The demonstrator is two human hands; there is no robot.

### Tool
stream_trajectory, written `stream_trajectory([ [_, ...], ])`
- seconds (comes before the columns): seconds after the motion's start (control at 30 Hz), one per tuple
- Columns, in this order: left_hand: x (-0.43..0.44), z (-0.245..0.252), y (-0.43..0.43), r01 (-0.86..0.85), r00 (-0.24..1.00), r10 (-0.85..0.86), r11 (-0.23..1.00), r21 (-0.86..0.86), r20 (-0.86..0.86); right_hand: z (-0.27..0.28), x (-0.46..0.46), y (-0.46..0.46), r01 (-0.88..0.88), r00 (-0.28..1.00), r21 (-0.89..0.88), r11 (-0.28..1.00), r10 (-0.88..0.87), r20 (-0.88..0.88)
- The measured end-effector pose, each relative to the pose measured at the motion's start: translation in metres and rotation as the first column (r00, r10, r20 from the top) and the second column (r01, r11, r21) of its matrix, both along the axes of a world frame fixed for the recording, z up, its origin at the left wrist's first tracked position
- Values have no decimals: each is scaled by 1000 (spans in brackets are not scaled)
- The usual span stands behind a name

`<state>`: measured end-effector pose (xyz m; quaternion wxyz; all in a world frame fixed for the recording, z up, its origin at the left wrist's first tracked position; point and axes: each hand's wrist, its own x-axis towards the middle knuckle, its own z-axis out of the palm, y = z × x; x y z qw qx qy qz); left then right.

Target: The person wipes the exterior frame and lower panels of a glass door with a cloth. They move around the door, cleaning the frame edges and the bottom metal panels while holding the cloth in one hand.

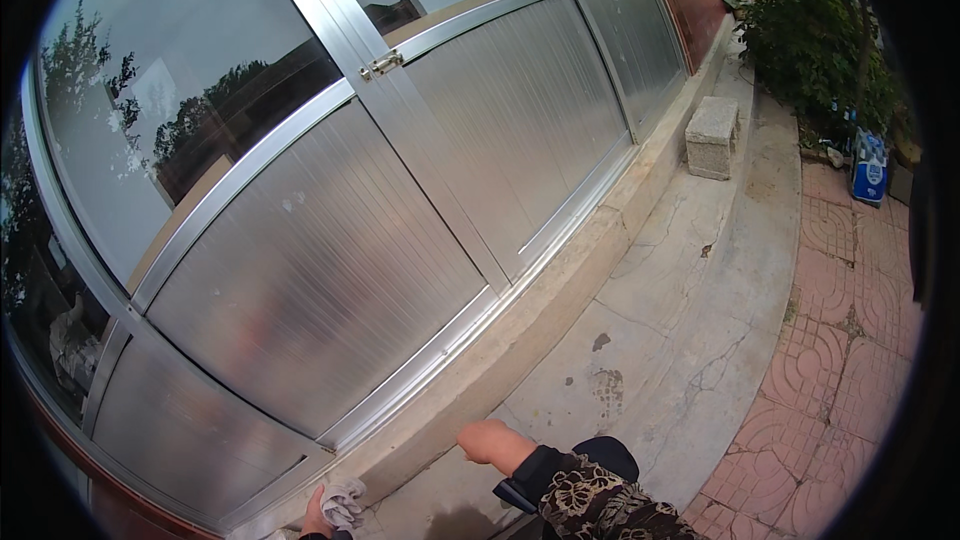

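Low in the view, my left hand (316, 516) holds a crumpled light grey cloth (343, 504) beside the concrete sill. My right hand (484, 442) hangs over the concrete step, its fingers curled and partly hidden; no object shows in it. The sleeve on that arm is dark with a flower pattern. In front of me stands an aluminium-framed sliding door with a ribbed metal lower panel (315, 262) and glass (202, 37) above. A small metal latch (384, 64) sits where the door frames meet. The glass reflects trees and sky.
A raised concrete sill (450, 427) runs under the door, with a cracked concrete step (637, 315) beside it. A stone block (711, 139) stands on the step further along. Pink paving tiles (810, 360) lie lower at right, with a blue plastic package (870, 169) and green bushes (814, 52) beyond.
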<state>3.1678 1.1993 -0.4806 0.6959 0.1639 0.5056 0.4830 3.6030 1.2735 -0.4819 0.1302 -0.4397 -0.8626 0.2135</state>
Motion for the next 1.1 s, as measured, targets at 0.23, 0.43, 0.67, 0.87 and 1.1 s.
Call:
stream_trajectory([
  [0.23,124,71,156,39,937,129,886,463,-325,-8,-15,6,-8,999,-62,998,11,53],
  [0.43,241,258,278,618,381,643,357,700,-665,-6,-16,5,-13,997,-19,1000,14,71],
  [0.67,293,403,377,855,-67,979,-43,517,192,-19,-23,16,-3,1000,-1,1000,3,22],
  [0.87,303,322,434,908,-147,949,18,419,278,-23,-22,20,-35,996,-30,999,37,76],
  [1.1,331,184,436,929,-119,988,76,362,98,-3,-14,-5,-64,992,45,997,59,110],
])
